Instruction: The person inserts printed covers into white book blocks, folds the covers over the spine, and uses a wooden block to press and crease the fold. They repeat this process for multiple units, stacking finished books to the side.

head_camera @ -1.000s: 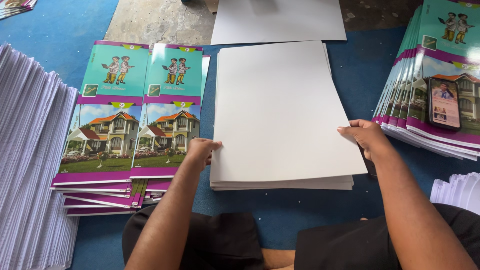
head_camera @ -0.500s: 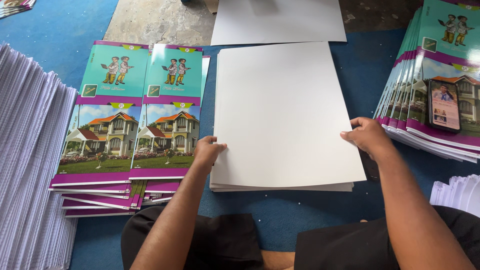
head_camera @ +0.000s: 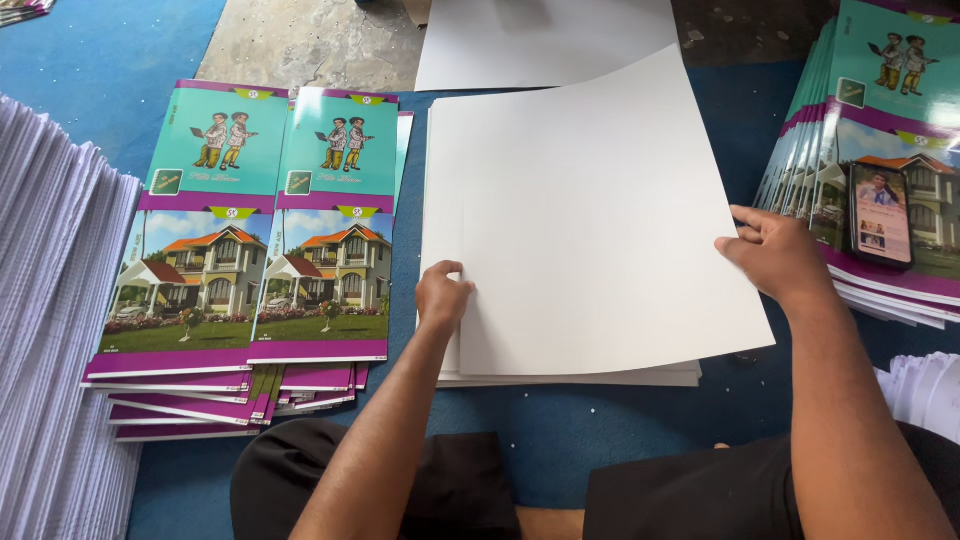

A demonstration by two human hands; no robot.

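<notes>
A stack of large white sheets (head_camera: 560, 150) lies in front of me on the blue floor mat. My right hand (head_camera: 775, 255) grips the right edge of the top white sheet (head_camera: 610, 230), which is lifted, curved and turned askew over the stack. Closed fingers of my left hand (head_camera: 442, 296) press on the sheets near the stack's left edge. Left of that hand lies a pile of printed teal and purple covers (head_camera: 270, 230) showing a house picture, two side by side.
A tall stack of white paper edges (head_camera: 50, 350) fills the left side. Fanned printed covers (head_camera: 880, 130) lie at the right with a phone (head_camera: 881, 213) on top. More white sheets (head_camera: 550, 40) lie at the back, and white paper (head_camera: 925, 390) at lower right.
My right hand has lifted the top sheet's right edge and swung it rightward, so it now sits skewed and curved. My left hand shifted a little right onto the stack.
</notes>
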